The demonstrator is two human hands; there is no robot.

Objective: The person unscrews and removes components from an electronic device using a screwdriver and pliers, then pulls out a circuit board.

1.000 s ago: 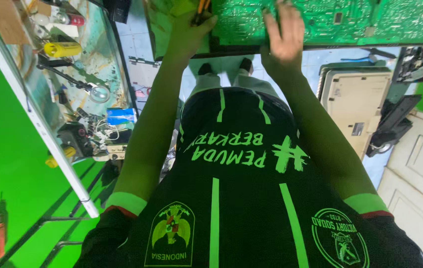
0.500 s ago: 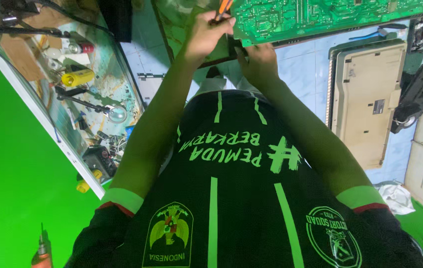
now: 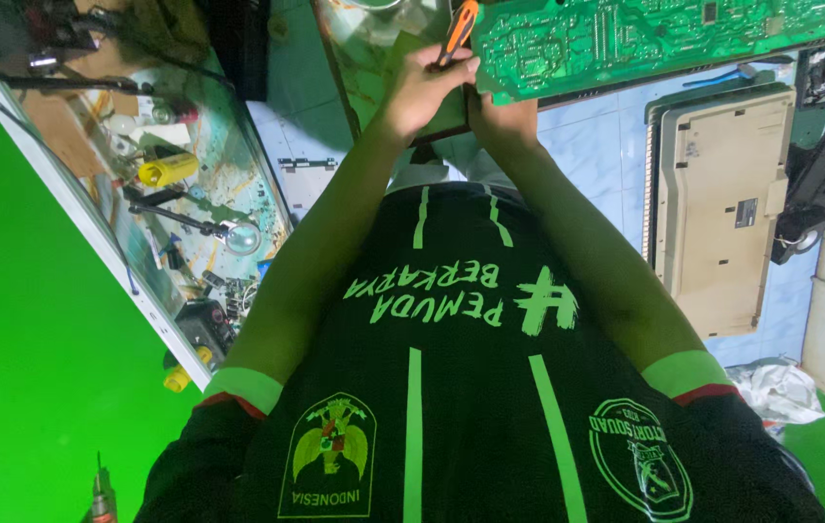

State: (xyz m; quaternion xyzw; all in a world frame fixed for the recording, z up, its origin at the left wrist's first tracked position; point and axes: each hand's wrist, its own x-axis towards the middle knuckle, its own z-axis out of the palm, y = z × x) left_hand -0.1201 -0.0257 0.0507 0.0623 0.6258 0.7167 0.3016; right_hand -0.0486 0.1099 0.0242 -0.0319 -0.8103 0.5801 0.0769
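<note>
Your right hand [image 3: 502, 108] has come off the face of the green board [image 3: 645, 39], where it lay spread flat a second ago. It now sits at the board's lower-left corner, in the upper middle of the frame. Its fingers are hidden by the board's edge, so I cannot tell whether they grip it.

Your left hand [image 3: 422, 92] is closed round the orange tool [image 3: 461, 27], just beside that same corner. More of the tool's handle shows than before. Both hands now meet at one point, so the work looks to have moved to the board's edge.

There is little room. The cluttered bench [image 3: 267, 208] runs close along the left, and the beige casing [image 3: 722, 203] lies under the board on the right. The only open room is the pale floor [image 3: 587, 145] between your arms and the casing.
</note>
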